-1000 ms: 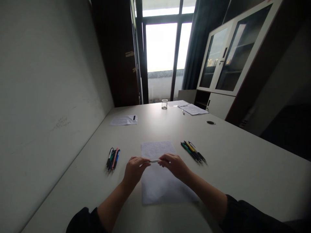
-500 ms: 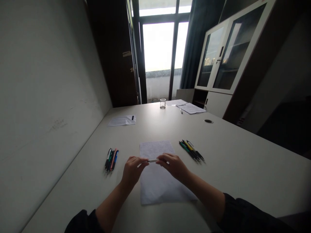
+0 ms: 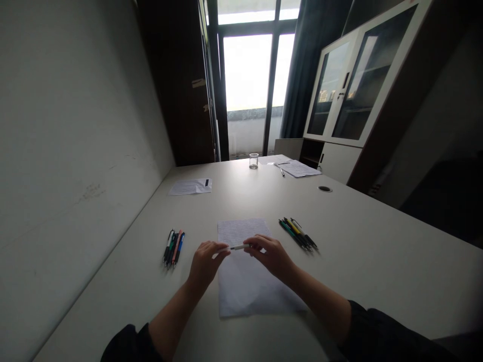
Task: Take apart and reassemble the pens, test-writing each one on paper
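Above a sheet of paper (image 3: 247, 291) with handwritten lines on its upper part, a white pen (image 3: 239, 247) lies crosswise between my two hands. The fingertips of my right hand (image 3: 268, 255) pinch its right end. My left hand (image 3: 207, 261) is closed in a pinch at the dark, thin left end; a pale bit shows at those fingertips, too small to make out. Left of the paper lies a group of several pens (image 3: 174, 249), some black, green, pink and blue. To the right is another group of pens (image 3: 298, 234), green, yellow and white among them.
Farther back on the white table (image 3: 241, 198) are a clear glass (image 3: 253, 161), a printed sheet (image 3: 191, 186) at left and a stack of papers (image 3: 301, 168) with a pen by it. A round cable hole (image 3: 325, 189) is at right. A wall (image 3: 94, 151) borders the left side.
My right hand has risen slightly and the pen now tilts up a little to the right. More of its thin dark left end shows beside my left fingertips.
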`<state>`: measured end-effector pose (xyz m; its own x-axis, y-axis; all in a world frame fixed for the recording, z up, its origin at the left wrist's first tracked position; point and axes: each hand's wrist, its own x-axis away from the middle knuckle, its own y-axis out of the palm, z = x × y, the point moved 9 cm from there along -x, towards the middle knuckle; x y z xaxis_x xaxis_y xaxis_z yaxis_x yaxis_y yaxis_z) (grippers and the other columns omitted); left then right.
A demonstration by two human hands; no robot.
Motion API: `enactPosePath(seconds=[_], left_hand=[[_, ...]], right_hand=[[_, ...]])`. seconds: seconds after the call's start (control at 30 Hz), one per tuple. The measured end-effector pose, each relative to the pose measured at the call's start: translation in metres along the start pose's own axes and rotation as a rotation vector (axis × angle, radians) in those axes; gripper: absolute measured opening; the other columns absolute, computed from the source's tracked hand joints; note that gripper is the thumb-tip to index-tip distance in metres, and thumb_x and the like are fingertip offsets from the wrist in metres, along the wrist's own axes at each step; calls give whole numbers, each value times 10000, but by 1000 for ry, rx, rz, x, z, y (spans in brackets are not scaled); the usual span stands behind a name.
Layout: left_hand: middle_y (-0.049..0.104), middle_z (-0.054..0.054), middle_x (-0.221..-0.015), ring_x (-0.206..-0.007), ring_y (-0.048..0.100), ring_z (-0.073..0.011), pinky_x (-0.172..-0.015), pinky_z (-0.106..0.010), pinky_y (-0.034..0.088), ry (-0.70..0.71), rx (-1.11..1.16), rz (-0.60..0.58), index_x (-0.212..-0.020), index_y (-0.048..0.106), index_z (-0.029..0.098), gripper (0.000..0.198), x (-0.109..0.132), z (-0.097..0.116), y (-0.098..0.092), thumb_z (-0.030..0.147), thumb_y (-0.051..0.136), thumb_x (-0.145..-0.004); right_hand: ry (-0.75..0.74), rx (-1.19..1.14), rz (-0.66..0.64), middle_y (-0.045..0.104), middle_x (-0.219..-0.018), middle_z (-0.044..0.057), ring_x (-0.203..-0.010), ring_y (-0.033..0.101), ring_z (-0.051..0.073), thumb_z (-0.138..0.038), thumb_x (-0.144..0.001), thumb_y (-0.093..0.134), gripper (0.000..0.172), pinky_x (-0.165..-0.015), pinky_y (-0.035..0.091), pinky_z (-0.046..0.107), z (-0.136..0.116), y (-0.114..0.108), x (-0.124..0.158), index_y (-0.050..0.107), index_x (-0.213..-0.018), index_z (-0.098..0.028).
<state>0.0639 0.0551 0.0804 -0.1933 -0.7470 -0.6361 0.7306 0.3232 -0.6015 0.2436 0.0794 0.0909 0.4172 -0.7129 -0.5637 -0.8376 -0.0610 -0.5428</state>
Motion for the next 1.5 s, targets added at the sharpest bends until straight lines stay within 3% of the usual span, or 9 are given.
enactPosePath(seconds=[0.43,0.77,1.13,1.5], left_hand=[[681,-33,-829,-745,626,-156,-706,-270,524,28,22,-51,-970,681,218,106,-2,6,3,198,605,-898],[689,-38,-829,-749,621,-163,-716,-284,520,23,-34,-47,-946,688,223,117,-2,6,2,216,576,-913],[681,-42,-850,-760,639,-156,-711,-257,527,-35,37,-25,-939,686,214,117,-2,-1,-2,241,573,-921],[693,-39,-859,-756,629,-160,-706,-264,520,7,-2,-50,-943,689,222,113,-3,6,1,203,583,-909]], right_hand=[[6,11,-8,690,-840,57,-684,624,143,-383,-911,610,207,-649,526,267,1,-1,-1,686,-968,-199],[35,41,9,675,-758,37,-653,616,145,-395,-909,612,212,-633,502,259,2,-3,-1,688,-926,-198],[76,-13,70,664,-825,43,-666,625,142,-333,-900,615,145,-624,518,258,5,-14,-1,656,-938,-199],[73,-46,-22,664,-796,40,-662,618,144,-333,-885,642,154,-626,530,267,5,-2,-1,671,-941,-192]])
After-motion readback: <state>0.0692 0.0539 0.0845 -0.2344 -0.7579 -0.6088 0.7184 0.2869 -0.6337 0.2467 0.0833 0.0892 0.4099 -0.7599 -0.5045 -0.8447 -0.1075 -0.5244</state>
